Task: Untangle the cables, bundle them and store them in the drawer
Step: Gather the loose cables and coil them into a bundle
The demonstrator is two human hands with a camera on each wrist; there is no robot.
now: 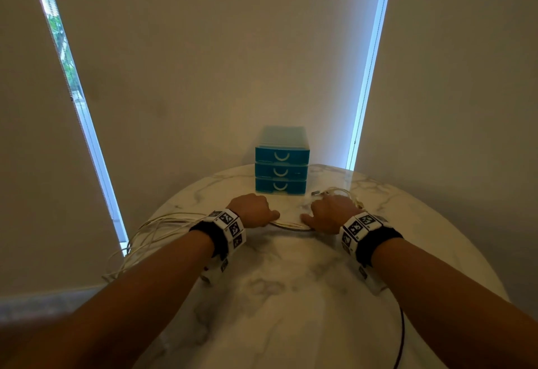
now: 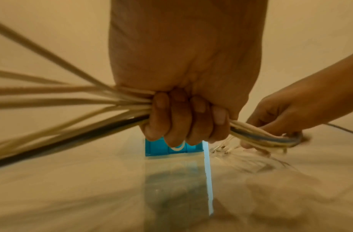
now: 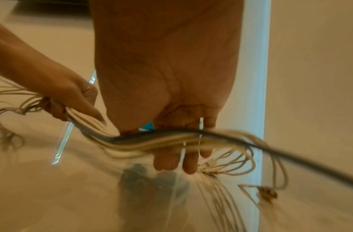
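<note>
cables (image 1: 291,225) run left to right across the marble desk (image 1: 291,296), a bundled stretch between both fists; left hand (image 1: 252,211) grip closed around them, right hand (image 1: 330,213) curled round the other end; loose loops spill off the desk's left edge; blue drawer unit (image 1: 281,169) sits just behind, drawers shut

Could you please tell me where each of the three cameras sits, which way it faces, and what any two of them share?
Head: worn on the head, looking forward and down at the marble table and blue drawer unit; both forearms, left hand and right hand show.
Left wrist: looks along the left hand, which grips the cables; right hand beyond.
Right wrist: looks along the right hand, cables across its fingers; left hand beyond.
Shared: all three show both hands on the same cables.
</note>
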